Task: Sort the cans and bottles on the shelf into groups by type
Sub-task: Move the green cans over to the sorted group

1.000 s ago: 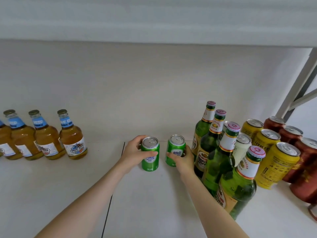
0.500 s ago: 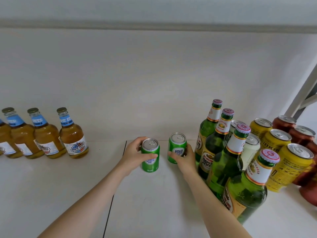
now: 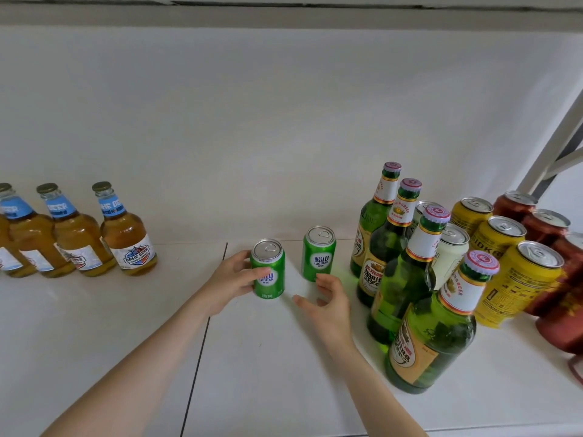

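Observation:
Two green cans stand on the white shelf point(image 3: 284, 373). My left hand point(image 3: 230, 280) grips the nearer green can point(image 3: 268, 269), fingers and thumb wrapped round its side. The second green can point(image 3: 318, 253) stands free a little farther back and to the right. My right hand point(image 3: 326, 302) hovers just in front of it with loosely curled fingers, holding nothing. Several amber bottles with blue neck labels point(image 3: 126, 238) line up at the left. Several green bottles point(image 3: 407, 272) cluster at the right.
Behind the green bottles stand pale cans point(image 3: 451, 250), yellow cans point(image 3: 523, 279) and dark red cans point(image 3: 545, 225). A seam point(image 3: 205, 335) runs through the shelf board near my left arm. A white metal post point(image 3: 555, 143) rises at the far right.
My right hand has let go of the second green can and drawn back toward me. My left hand still grips its can. The camera has moved closer.

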Available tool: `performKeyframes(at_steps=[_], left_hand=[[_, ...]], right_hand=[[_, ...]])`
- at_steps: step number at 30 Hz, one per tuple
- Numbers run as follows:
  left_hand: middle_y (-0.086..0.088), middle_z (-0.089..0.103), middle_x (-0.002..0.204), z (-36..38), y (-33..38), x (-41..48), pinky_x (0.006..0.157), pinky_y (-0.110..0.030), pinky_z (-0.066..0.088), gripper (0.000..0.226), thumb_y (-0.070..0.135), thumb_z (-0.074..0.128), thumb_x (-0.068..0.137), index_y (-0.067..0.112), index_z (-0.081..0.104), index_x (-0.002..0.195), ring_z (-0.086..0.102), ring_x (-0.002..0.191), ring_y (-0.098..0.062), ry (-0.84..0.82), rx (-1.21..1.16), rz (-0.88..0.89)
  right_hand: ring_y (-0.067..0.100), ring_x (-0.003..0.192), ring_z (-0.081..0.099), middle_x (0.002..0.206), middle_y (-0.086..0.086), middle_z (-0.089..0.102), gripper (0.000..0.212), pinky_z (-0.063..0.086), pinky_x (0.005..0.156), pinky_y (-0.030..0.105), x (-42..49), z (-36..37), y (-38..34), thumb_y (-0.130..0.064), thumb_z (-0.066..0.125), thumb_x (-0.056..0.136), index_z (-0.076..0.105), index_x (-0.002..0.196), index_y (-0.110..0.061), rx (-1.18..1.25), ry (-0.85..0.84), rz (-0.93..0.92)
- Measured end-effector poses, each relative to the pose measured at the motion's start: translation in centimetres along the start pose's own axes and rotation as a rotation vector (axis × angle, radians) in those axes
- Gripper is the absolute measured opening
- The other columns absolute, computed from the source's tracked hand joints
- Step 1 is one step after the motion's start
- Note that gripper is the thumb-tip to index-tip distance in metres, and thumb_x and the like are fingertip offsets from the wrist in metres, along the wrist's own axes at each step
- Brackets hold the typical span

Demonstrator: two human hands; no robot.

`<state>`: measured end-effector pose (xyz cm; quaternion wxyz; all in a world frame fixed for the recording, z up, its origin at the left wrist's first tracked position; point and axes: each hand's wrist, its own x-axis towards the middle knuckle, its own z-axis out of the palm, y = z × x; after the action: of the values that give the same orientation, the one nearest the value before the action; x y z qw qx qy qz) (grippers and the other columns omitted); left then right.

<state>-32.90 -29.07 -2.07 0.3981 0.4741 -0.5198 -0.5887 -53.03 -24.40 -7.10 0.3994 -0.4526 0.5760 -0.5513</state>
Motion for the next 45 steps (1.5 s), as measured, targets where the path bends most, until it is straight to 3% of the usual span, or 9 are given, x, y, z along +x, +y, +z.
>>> performKeyframes(at_steps=[5,8,12,16,21,28,34,39,45], left_hand=[[-0.004,0.070,0.117,1.2,0.2,-0.3,0.091,-0.034,0.055,0.065,0.034,0.082,0.062,0.019,0.061,0.121,0.067,0.108,-0.018,-0.037,0.025,-0.021],[-0.003,0.070,0.117,2.9,0.5,-0.7,0.095,-0.037,0.053,0.069,0.038,0.082,0.059,0.021,0.061,0.122,0.067,0.109,-0.018,-0.098,0.074,-0.037],[-0.003,0.070,0.119,5.5,0.9,-1.1,0.095,-0.034,0.053,0.060,0.033,0.081,0.066,0.025,0.061,0.122,0.067,0.109,-0.017,-0.171,0.102,-0.057],[-0.004,0.071,0.116,7.9,1.1,-1.5,0.095,-0.035,0.053,0.048,0.026,0.077,0.072,0.024,0.063,0.118,0.067,0.108,-0.018,-0.206,0.085,-0.072],[-0.001,0.072,0.114,10.0,1.4,-1.2,0.090,-0.033,0.054,0.051,0.026,0.079,0.072,0.025,0.062,0.121,0.068,0.106,-0.017,-0.232,0.105,-0.080],[-0.005,0.074,0.109,9.9,1.2,-0.5,0.096,-0.040,0.053,0.057,0.025,0.081,0.068,0.013,0.060,0.119,0.070,0.103,-0.021,-0.186,0.064,-0.112],[-0.005,0.073,0.109,9.4,1.3,0.1,0.097,-0.040,0.052,0.068,0.037,0.084,0.057,0.012,0.060,0.116,0.068,0.107,-0.020,-0.125,0.077,-0.123],[-0.008,0.072,0.113,9.3,1.5,0.9,0.094,-0.037,0.054,0.046,0.018,0.078,0.080,0.006,0.058,0.119,0.067,0.109,-0.020,-0.099,0.075,-0.150],[-0.007,0.071,0.115,9.1,1.6,1.4,0.091,-0.034,0.055,0.042,0.017,0.077,0.082,0.007,0.059,0.119,0.068,0.106,-0.015,-0.103,0.094,-0.162]], right_hand=[[0.009,0.107,0.056,0.119,-0.007,0.059,0.069,0.043,0.088,0.019,-0.4,0.5,-0.3,-0.018,0.089,0.066,0.054,0.125,-0.018,-0.037,-0.173,-0.005],[0.007,0.101,0.064,0.112,-0.007,0.068,0.061,0.050,0.082,0.016,-0.6,0.2,-0.3,-0.008,0.088,0.066,0.058,0.118,-0.021,0.020,-0.201,-0.026],[0.016,0.098,0.070,0.106,0.002,0.073,0.055,0.056,0.082,0.028,-1.2,-1.4,0.3,0.003,0.084,0.067,0.061,0.113,-0.017,0.119,-0.120,0.004],[0.015,0.096,0.069,0.107,0.006,0.070,0.047,0.055,0.076,0.023,-1.9,-3.4,0.5,0.010,0.077,0.072,0.060,0.108,-0.015,0.180,-0.081,0.002],[0.018,0.107,0.066,0.117,0.007,0.067,0.051,0.056,0.090,0.035,-2.2,-4.5,1.2,0.009,0.073,0.078,0.056,0.121,-0.013,0.208,-0.040,0.006],[0.010,0.104,0.066,0.116,0.004,0.067,0.053,0.056,0.085,0.024,-1.6,-3.9,1.1,0.008,0.074,0.078,0.055,0.124,-0.010,0.204,-0.011,0.008],[0.013,0.102,0.067,0.112,0.003,0.068,0.051,0.057,0.088,0.032,-0.2,-3.3,1.2,0.005,0.076,0.075,0.057,0.120,-0.012,0.165,-0.005,0.009],[0.015,0.103,0.067,0.113,0.003,0.068,0.054,0.057,0.087,0.034,0.9,-3.0,1.3,0.002,0.079,0.073,0.057,0.120,-0.011,0.140,-0.008,0.036],[0.014,0.104,0.066,0.115,0.003,0.067,0.056,0.056,0.088,0.035,1.4,-3.0,1.4,0.000,0.080,0.073,0.056,0.122,-0.011,0.113,-0.012,0.050]])
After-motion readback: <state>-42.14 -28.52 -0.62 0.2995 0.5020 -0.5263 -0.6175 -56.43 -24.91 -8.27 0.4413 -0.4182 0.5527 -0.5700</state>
